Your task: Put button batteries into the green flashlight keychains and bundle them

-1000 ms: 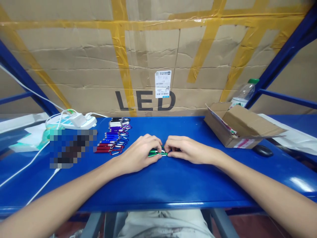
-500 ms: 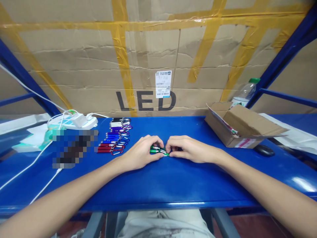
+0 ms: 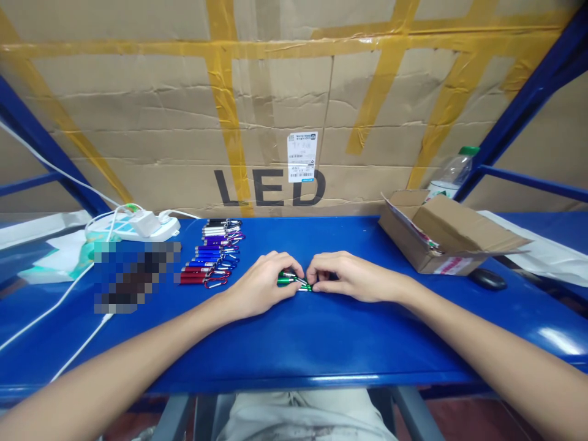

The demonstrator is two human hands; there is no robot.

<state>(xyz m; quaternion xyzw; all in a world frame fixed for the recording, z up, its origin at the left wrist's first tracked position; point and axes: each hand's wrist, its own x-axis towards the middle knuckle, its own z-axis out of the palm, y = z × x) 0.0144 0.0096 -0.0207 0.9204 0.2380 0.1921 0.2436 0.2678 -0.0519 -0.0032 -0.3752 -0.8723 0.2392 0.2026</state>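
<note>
Small green keychain flashlights (image 3: 285, 280) with carabiner clips lie on the blue table between my hands, partly covered by fingers. My left hand (image 3: 264, 285) curls around their tube ends from the left, thumb in front. On the clip end, my right hand (image 3: 342, 277) pinches with thumb and fingertips close to the tabletop. To the left sits a column of similar flashlights (image 3: 212, 248), sorted by colour: black, white, purple, blue and red. Their clips point right. How many green ones there are is hidden.
An open cardboard box (image 3: 425, 236) stands at the right, with a black mouse (image 3: 487, 279) beside it and a plastic bottle (image 3: 454, 168) behind. On the left are a white power strip (image 3: 160, 228), cables and a blurred-out object (image 3: 138, 275). A large carton (image 3: 285, 92) walls off the back.
Both hands stay at the green flashlights, with only slight finger movement. The whole view has shifted very slightly.
</note>
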